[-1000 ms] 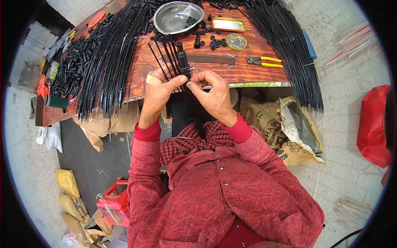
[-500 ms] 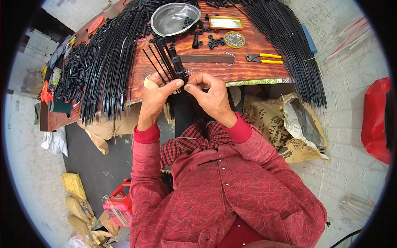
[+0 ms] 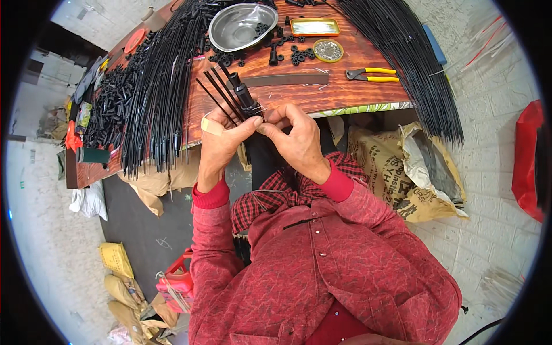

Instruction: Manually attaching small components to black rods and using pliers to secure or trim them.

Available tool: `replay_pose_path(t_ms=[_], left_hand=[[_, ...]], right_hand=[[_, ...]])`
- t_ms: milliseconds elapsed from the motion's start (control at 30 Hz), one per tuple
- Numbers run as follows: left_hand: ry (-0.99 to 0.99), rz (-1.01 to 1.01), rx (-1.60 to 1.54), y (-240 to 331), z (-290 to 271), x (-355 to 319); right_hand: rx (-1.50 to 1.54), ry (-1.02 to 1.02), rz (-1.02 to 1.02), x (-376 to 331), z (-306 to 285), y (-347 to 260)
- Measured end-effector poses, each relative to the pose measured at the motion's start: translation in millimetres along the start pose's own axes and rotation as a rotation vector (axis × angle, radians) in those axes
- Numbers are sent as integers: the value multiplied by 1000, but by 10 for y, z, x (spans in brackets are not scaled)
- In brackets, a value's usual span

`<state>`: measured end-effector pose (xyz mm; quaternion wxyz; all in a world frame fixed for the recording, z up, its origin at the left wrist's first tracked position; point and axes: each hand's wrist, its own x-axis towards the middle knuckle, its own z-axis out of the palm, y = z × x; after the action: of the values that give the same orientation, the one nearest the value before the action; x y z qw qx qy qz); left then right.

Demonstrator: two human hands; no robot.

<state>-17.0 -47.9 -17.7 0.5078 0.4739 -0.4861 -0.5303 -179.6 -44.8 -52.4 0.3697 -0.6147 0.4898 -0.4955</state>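
Note:
My left hand (image 3: 221, 141), with a tan plaster on it, is closed round several thin black rods (image 3: 214, 92) and a stepped black plastic tube (image 3: 244, 95). Rods and tube point up and away from me, tilted left, over the table's near edge. My right hand (image 3: 296, 144) has thumb and fingers pinched together at the tube's lower end, against my left thumb. Thin light-coloured slivers stick out near that spot. Whatever the right fingertips hold is hidden.
On the wooden table (image 3: 299, 95) are a metal bowl (image 3: 233, 34), yellow-handled pliers (image 3: 374, 75), a pin tray (image 3: 314, 26), a round dish of small metal bits (image 3: 328, 50) and a dark strip (image 3: 287, 79). Black rod bundles (image 3: 158, 109) lie left and right (image 3: 402, 57). An open sack (image 3: 385, 167) stands below.
Both hands stay together at the tube, the right fingers still pinched at its lower end. The whole view has shifted slightly, moving the scene a little to the right.

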Motion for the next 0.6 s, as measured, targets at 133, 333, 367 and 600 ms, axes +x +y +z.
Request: replay_pose_path(t_ms=[133,333,367,600], left_hand=[[5,-18,3,11,34,-12],[-11,-8,21,24,56,-28],[-8,-11,43,32,45,-27],[-39,7,17,-10,-31,-33]], right_hand=[[53,-7,-11,-7,-2,-1],[274,-8,-37,14,39,179],[299,-51,32,21,30,164],[247,-114,13,-4,-31,102]])
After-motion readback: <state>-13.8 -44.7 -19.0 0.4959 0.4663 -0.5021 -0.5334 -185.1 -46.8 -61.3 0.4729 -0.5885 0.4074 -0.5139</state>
